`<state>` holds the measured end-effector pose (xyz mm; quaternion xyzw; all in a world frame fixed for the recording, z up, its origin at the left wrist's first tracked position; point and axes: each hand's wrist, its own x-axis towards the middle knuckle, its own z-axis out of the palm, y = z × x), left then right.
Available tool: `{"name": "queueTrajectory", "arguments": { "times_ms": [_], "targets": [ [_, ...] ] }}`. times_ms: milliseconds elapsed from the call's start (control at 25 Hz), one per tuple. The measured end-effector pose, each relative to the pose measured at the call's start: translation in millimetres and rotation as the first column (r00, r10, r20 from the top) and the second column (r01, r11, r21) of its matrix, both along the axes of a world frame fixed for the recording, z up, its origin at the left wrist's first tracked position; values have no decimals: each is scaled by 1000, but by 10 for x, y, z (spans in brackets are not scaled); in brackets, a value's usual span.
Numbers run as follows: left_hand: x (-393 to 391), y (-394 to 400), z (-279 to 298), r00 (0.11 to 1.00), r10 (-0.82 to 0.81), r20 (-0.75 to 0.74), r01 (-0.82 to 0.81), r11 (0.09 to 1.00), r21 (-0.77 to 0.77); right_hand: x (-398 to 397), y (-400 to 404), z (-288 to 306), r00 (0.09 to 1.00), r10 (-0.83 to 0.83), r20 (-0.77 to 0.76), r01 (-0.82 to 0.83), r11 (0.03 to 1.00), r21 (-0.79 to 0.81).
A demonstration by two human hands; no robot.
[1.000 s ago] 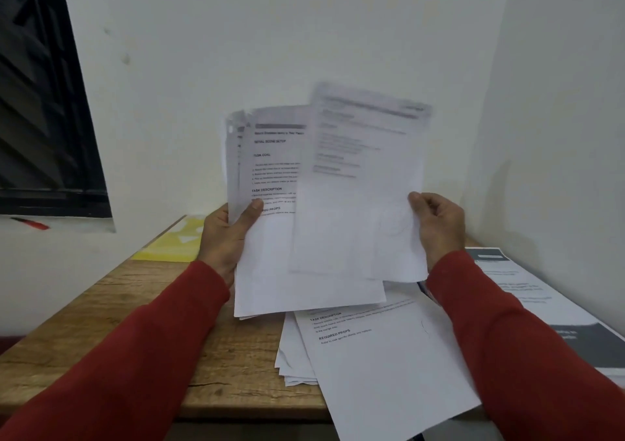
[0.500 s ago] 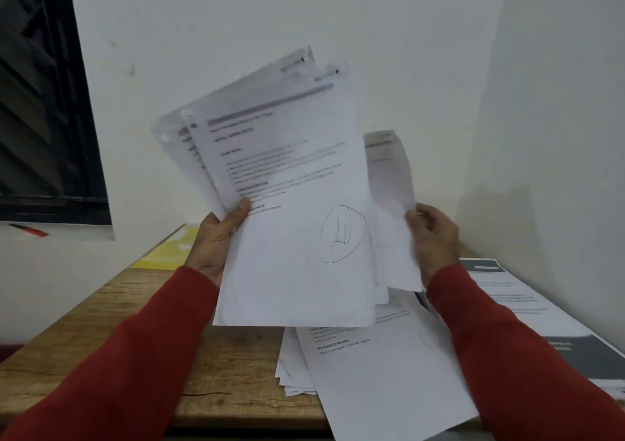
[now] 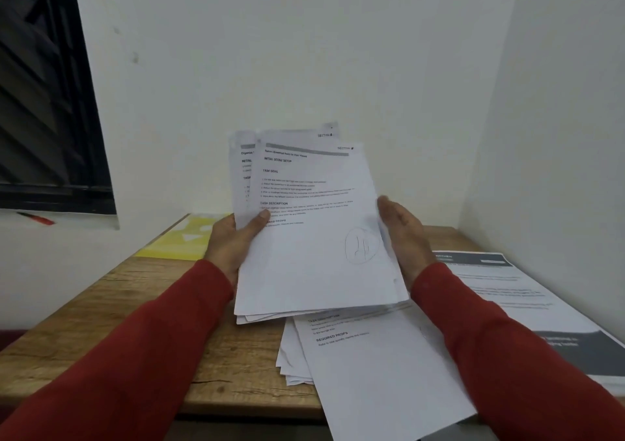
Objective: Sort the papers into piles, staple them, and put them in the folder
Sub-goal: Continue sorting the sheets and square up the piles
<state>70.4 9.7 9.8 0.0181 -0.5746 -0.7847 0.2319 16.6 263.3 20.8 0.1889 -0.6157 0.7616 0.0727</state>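
The head camera looks down over a wooden table (image 3: 101, 322) set in the corner of a white-walled room. Two arms in red sleeves (image 3: 507, 356) reach forward from the bottom of the view.

The left hand (image 3: 233, 241) grips a stack of printed sheets (image 3: 314, 237) by its left edge, thumb (image 3: 258, 222) pressed on the front page and the other fingers hidden behind the paper. The stack is raised above the table and leans back, its printed face towards the camera; several sheets fan out behind the top one at the upper left. The top page shows headings and lines of text, and a pen-drawn circle (image 3: 362, 244) with a mark inside near its lower right.

The right hand (image 3: 402, 234) lies flat against the stack's right edge, fingers straight and together, palm towards the paper.

Below the raised stack, a loose pile of papers (image 3: 372, 373) lies on the table, its top sheet reaching past the near edge. To the right lies a printed booklet (image 3: 507, 288) with dark bands. At the far left of the table lies a yellow folder (image 3: 179, 241). A red pen (image 3: 37, 218) rests on the sill under a dark window (image 3: 44, 102).
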Motion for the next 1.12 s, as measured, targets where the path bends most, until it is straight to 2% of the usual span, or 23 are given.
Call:
{"name": "queueTrajectory", "arguments": {
  "times_ms": [80, 240, 360, 400, 480, 560, 640, 680, 760, 840, 960, 1040, 1120],
  "targets": [
    [7, -17, 11, 999, 20, -30, -20, 1000, 3, -35, -12, -23, 999, -42, -10, 43, 998, 51],
    [15, 1, 34, 995, -15, -102, 14, 1000, -8, -136, 40, -77, 996, -90, -13, 91, 994, 54],
    [32, 1, 60, 988, 46, -148, -51, 998, -29, -201, 93, -76, 989, -130, -67, 135, 988, 73],
    [42, -21, 75, 984, 76, -161, -81, 996, -27, -244, 137, -62, 978, -192, -83, 198, 978, 67],
    [86, -72, 123, 975, 111, -193, -115, 993, -11, -334, 318, -12, 895, -436, -94, 440, 897, 28],
    [135, -103, 177, 966, 110, -235, -111, 994, 11, -451, 588, 0, 716, -693, -83, 696, 718, 14],
    [183, -92, 236, 961, 80, -264, -66, 996, 62, -520, 799, -35, 563, -820, -101, 826, 562, 41],
    [200, -79, 263, 958, 66, -279, -44, 995, 84, -519, 831, -44, 540, -833, -119, 842, 538, 48],
    [208, -74, 293, 950, 52, -307, -16, 993, 118, -492, 768, -45, 579, -802, -147, 815, 571, 94],
    [203, -96, 298, 949, 53, -311, -6, 989, 150, -424, 592, -30, 680, -711, -179, 732, 674, 99],
    [158, -100, 254, 958, 40, -285, -3, 991, 131, -301, 307, -39, 926, -356, -123, 363, 931, 41],
    [115, -71, 197, 971, 25, -239, -3, 996, 93, -142, 142, -40, 986, -132, -105, 135, 991, 21],
    [65, -46, 118, 986, -9, -165, 22, 997, 75, -13, 23, -12, 997, -18, -78, 17, 1000, -16]
  ]
}}
